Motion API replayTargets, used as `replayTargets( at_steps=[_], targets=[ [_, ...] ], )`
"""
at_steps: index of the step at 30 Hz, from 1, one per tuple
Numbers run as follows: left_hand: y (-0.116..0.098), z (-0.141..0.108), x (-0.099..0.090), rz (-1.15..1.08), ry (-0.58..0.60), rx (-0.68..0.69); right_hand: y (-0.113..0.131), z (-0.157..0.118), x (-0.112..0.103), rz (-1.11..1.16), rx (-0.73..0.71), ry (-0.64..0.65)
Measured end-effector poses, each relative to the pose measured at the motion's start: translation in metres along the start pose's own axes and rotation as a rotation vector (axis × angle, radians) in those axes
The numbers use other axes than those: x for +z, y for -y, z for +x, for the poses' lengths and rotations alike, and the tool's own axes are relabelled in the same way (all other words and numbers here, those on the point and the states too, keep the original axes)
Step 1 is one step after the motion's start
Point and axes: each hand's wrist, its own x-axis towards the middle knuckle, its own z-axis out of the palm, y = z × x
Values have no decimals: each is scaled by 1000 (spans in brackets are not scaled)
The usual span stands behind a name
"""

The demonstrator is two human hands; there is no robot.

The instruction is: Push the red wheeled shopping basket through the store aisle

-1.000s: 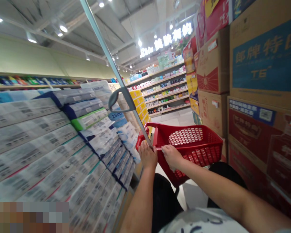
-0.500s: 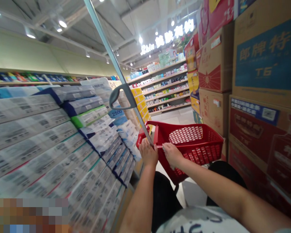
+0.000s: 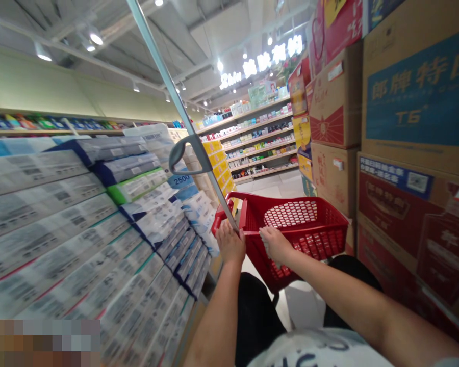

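Little is changed, with the view only slightly shifted. The left hand (image 3: 230, 243) and right hand (image 3: 276, 245) are held apart, clamped on the rim of the red shopping basket (image 3: 309, 204) at lower centre, with tissue packs (image 3: 61, 229) to the left and cartons (image 3: 416, 92) to the right

Wooden display stand (image 3: 189, 326) at 7 o'clock, plastic-wrapped tissue packs (image 3: 61, 244) stacked at 9 o'clock, white shelving (image 3: 265, 151) at 1 o'clock holding boxed products (image 3: 262, 135), tiled floor (image 3: 304, 306) at 5 o'clock

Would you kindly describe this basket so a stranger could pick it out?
Between the wrapped packs and stacked cardboard cartons, find the left hand and right hand. They grip a red plastic basket, set apart by its holed base and tall pole.
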Motion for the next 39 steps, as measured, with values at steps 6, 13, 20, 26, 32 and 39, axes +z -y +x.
replayTargets(
  at_steps=[6,13,20,26,32,39],
  targets=[
    [0,-2,0,16,-12,-18,-26,-12,-4,-59,90,-35],
    [-3,-1,-3,-1,4,-7,11,4,6,-16,-6,-39],
    [0,-3,-4,2,17,-28,-29,-22,-14,-95,49,-8],
    [-3,-1,-1,6,-7,-38,2,-6,-8,-102,158,31],
    [1,-4,-5,1,5,-38,7,-10,0,-53,-25,-10],
    [-3,-6,-7,28,-8,-36,-5,-7,-8,-78,191,31]
  ],
)
